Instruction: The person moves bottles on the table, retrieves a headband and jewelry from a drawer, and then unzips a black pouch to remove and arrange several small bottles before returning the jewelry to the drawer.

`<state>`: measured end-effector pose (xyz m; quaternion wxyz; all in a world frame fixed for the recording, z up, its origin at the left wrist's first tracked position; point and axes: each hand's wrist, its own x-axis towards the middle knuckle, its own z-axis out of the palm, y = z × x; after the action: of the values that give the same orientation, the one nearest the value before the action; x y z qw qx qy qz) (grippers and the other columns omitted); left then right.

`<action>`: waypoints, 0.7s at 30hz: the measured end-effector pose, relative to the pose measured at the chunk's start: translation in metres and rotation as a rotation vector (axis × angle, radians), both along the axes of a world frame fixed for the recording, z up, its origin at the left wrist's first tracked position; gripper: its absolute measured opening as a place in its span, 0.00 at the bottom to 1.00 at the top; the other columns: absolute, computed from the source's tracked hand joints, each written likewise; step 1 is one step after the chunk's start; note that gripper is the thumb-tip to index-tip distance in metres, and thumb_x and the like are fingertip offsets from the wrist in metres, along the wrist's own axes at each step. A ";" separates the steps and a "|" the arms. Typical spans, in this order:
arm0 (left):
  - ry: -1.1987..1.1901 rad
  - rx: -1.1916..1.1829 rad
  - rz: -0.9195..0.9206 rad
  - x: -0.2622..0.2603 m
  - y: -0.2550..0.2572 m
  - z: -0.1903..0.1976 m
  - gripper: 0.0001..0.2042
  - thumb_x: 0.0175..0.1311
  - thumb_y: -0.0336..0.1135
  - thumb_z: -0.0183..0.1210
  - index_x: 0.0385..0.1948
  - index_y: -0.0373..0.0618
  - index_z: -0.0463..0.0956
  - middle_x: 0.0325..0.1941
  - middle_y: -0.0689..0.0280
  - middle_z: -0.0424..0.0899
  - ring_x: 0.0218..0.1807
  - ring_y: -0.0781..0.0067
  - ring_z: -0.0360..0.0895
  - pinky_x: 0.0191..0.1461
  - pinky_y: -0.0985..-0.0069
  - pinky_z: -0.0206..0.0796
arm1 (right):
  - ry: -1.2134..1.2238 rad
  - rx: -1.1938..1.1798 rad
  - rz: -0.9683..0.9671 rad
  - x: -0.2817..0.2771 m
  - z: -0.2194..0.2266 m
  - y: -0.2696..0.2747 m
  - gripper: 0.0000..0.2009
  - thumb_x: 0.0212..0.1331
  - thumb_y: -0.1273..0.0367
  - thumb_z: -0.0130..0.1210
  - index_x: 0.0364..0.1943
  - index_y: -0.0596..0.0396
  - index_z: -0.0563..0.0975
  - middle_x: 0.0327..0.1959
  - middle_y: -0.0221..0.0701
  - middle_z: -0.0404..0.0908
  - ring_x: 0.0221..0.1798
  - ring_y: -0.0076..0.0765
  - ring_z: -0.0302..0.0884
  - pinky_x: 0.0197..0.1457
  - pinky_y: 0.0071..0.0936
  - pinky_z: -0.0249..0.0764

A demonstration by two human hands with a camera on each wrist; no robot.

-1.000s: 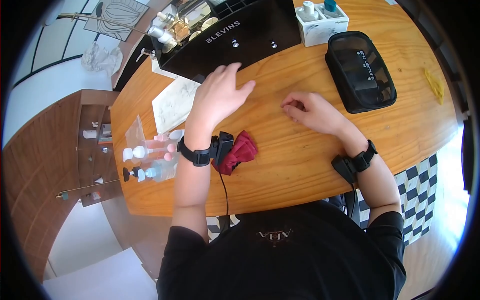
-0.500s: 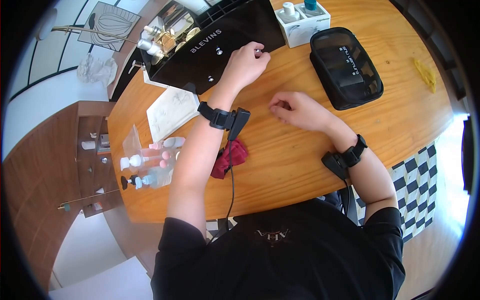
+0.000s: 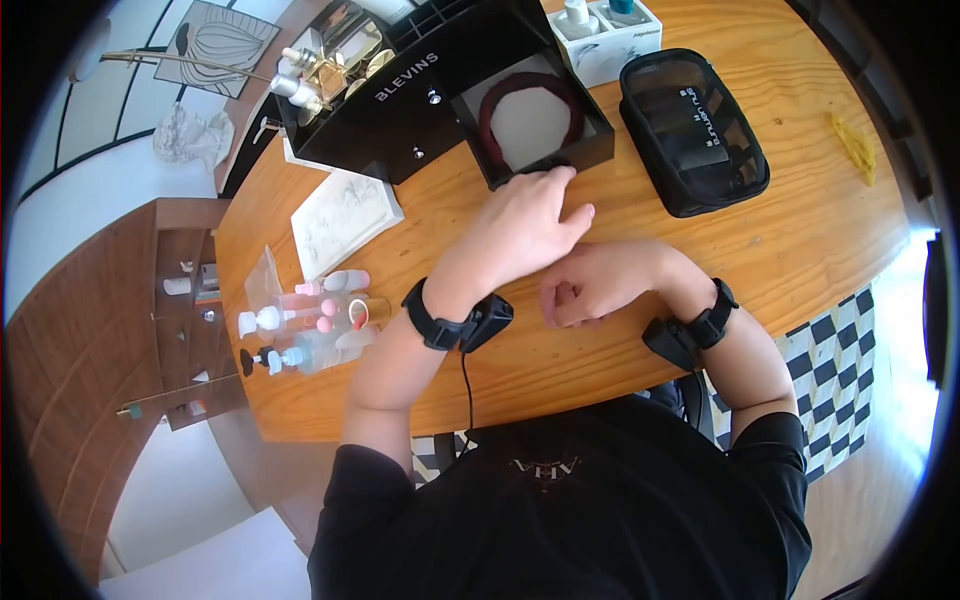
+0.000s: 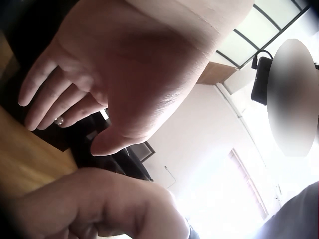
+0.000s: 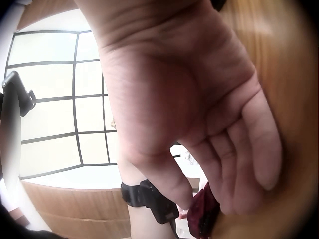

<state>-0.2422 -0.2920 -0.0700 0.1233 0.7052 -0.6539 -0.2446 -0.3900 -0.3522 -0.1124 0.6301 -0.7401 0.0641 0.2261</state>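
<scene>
In the head view, my left hand (image 3: 525,225) is at the front of a pulled-out black drawer (image 3: 597,150), its thumb held apart. The left wrist view shows a small round silver knob (image 4: 59,120) among its fingertips. A dark burgundy headband (image 3: 487,110) lies curved inside the drawer on a pale bottom. My right hand (image 3: 610,282) rests low at the table, close below the left one, holding nothing. Its fingers appear relaxed in the right wrist view, with a burgundy fabric bow (image 5: 203,214) beyond them. In the head view the left forearm hides the bow.
The drawer belongs to a black BLEVINS organizer (image 3: 380,120) with cosmetics on top. Right of it stand a white holder (image 3: 610,58) with bottles and a black mesh bag (image 3: 695,135). A marbled white board (image 3: 340,220) and several pump bottles (image 3: 300,350) sit left. Yellow plastic (image 3: 852,148) lies far right.
My left hand moved right to the organizer's knob, then back toward me as the right drawer came out, revealing the headband. My right hand shifted slightly toward my body.
</scene>
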 end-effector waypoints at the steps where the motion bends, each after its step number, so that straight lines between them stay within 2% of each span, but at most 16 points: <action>1: 0.017 0.032 0.003 -0.004 0.003 0.002 0.27 0.69 0.46 0.61 0.61 0.32 0.74 0.54 0.42 0.84 0.59 0.47 0.82 0.61 0.62 0.75 | 0.012 -0.007 0.007 0.000 0.000 0.001 0.15 0.61 0.61 0.59 0.43 0.59 0.84 0.30 0.33 0.86 0.30 0.32 0.85 0.36 0.28 0.80; 5: -0.035 0.062 -0.034 -0.009 0.010 0.014 0.25 0.70 0.45 0.61 0.59 0.32 0.76 0.52 0.45 0.87 0.54 0.49 0.86 0.57 0.63 0.76 | 0.010 0.001 0.005 0.001 -0.004 0.002 0.15 0.61 0.61 0.60 0.43 0.61 0.83 0.30 0.34 0.85 0.29 0.31 0.85 0.34 0.28 0.80; 8: 0.108 0.030 0.048 0.000 0.005 0.026 0.22 0.69 0.43 0.63 0.55 0.32 0.78 0.45 0.50 0.89 0.44 0.56 0.89 0.50 0.68 0.78 | -0.001 0.010 0.002 0.001 -0.006 0.000 0.15 0.61 0.61 0.60 0.41 0.59 0.83 0.31 0.33 0.86 0.29 0.30 0.85 0.33 0.27 0.80; 9: 0.165 -0.002 0.053 0.004 0.001 0.033 0.17 0.69 0.40 0.63 0.49 0.34 0.82 0.38 0.56 0.90 0.36 0.67 0.88 0.43 0.73 0.77 | 0.015 0.003 0.007 0.002 -0.005 0.000 0.14 0.61 0.61 0.59 0.40 0.57 0.83 0.31 0.31 0.86 0.30 0.28 0.85 0.34 0.25 0.79; 10: 0.173 -0.009 0.060 0.009 -0.004 0.042 0.13 0.69 0.38 0.63 0.45 0.37 0.84 0.35 0.58 0.90 0.35 0.73 0.87 0.41 0.76 0.76 | 0.032 -0.006 0.013 0.002 -0.004 0.000 0.13 0.61 0.61 0.58 0.40 0.56 0.84 0.32 0.29 0.87 0.31 0.27 0.86 0.34 0.24 0.78; 12: 0.136 -0.198 0.075 0.020 -0.014 0.045 0.13 0.67 0.41 0.63 0.37 0.39 0.85 0.28 0.54 0.88 0.30 0.59 0.87 0.37 0.70 0.77 | 0.028 0.005 0.010 0.003 -0.005 -0.001 0.13 0.61 0.62 0.58 0.39 0.57 0.83 0.31 0.30 0.87 0.30 0.27 0.86 0.33 0.24 0.78; 14: 0.071 -0.274 0.085 0.031 -0.032 0.044 0.13 0.67 0.39 0.61 0.36 0.37 0.84 0.24 0.54 0.86 0.29 0.61 0.87 0.37 0.70 0.76 | 0.028 0.021 0.004 0.003 -0.007 -0.001 0.13 0.61 0.62 0.58 0.39 0.57 0.83 0.31 0.30 0.87 0.30 0.28 0.86 0.33 0.24 0.78; 16: -0.013 -0.048 0.106 0.043 -0.052 0.047 0.19 0.68 0.46 0.63 0.49 0.38 0.83 0.43 0.53 0.89 0.40 0.66 0.87 0.48 0.70 0.77 | 0.028 0.038 -0.004 0.003 -0.010 -0.001 0.13 0.62 0.62 0.57 0.39 0.57 0.83 0.31 0.31 0.87 0.29 0.28 0.86 0.33 0.24 0.78; 19: -0.299 -0.139 0.026 0.055 -0.071 0.007 0.35 0.60 0.57 0.66 0.62 0.39 0.76 0.63 0.45 0.78 0.57 0.54 0.83 0.61 0.64 0.74 | 0.029 0.027 0.002 0.003 -0.006 -0.003 0.13 0.62 0.62 0.57 0.39 0.58 0.83 0.30 0.31 0.86 0.30 0.29 0.86 0.33 0.24 0.79; 21: -0.372 -0.049 0.011 0.052 -0.080 -0.006 0.45 0.53 0.63 0.68 0.69 0.40 0.68 0.71 0.44 0.68 0.66 0.47 0.75 0.68 0.61 0.68 | 0.037 0.033 -0.009 0.003 -0.008 -0.003 0.13 0.63 0.62 0.57 0.39 0.58 0.83 0.29 0.31 0.86 0.30 0.29 0.86 0.33 0.24 0.79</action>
<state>-0.1905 -0.3721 -0.0765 0.0186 0.7386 -0.6674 -0.0931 -0.3869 -0.3554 -0.1206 0.6420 -0.7249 0.0751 0.2380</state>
